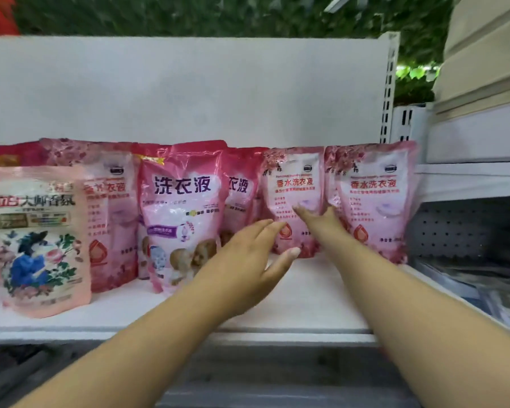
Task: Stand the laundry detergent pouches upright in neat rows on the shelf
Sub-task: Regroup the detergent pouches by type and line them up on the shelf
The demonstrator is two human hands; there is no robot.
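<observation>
1. Currently, the pink perfume-detergent pouch [293, 198] stands upright on the white shelf [306, 301], long axis vertical, printed face toward me, between the purple-lettered pouch [183, 213] and another pink pouch [377, 201].
2. My right hand [321, 219] reaches behind its right edge; thumb lies on the front, fingers hidden, so grip cannot be told.
3. My left hand [248, 257] hovers spread wide, fingers straight, near the lower front, holding nothing.
</observation>
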